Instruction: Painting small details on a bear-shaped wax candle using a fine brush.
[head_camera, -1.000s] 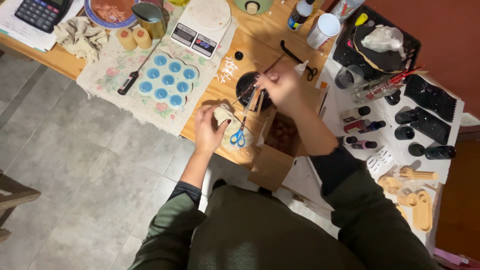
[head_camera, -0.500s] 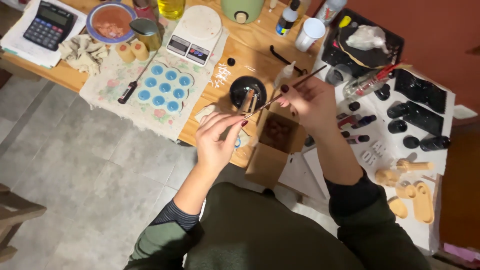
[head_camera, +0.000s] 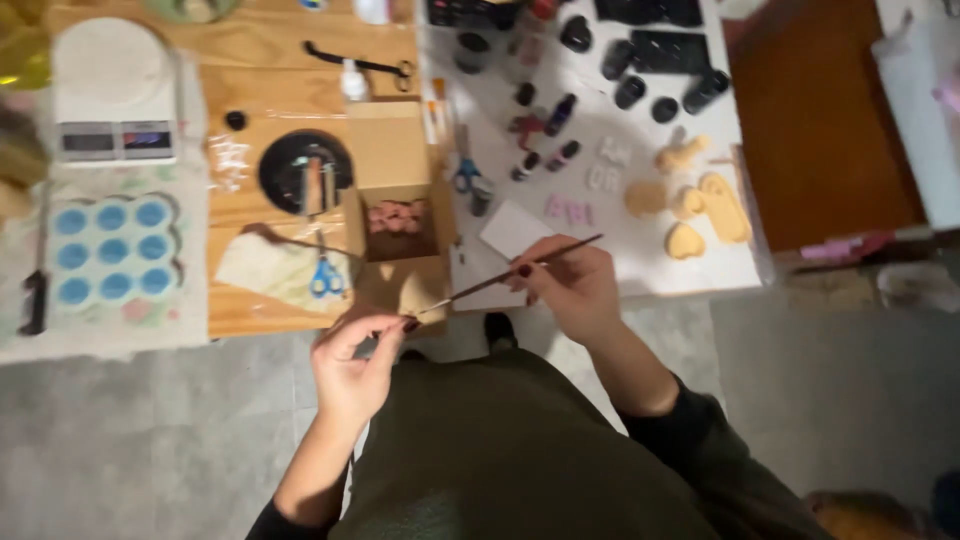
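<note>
My right hand (head_camera: 570, 285) grips a thin brown stick (head_camera: 520, 268) that slants down to the left. My left hand (head_camera: 355, 355) pinches the stick's lower tip between thumb and finger, just in front of the table edge. Right behind both hands stands an open cardboard box (head_camera: 400, 225) with pinkish pieces inside. A black round dish (head_camera: 303, 172) holding small tools lies left of the box on the wooden board (head_camera: 260, 70). Blue-handled scissors (head_camera: 322, 275) rest on a pale sheet near my left hand.
A blue round-cavity mould (head_camera: 110, 250) and a white scale (head_camera: 115, 90) lie at the left. Small dark bottles (head_camera: 545, 125), black caps (head_camera: 670, 90) and tan heart shapes (head_camera: 700, 215) cover the white surface at right. Grey floor lies below the table edge.
Both hands have drawn back from the black dish toward my body. The stick came with my right hand, and my left hand now pinches its tip. The view shifted right.
</note>
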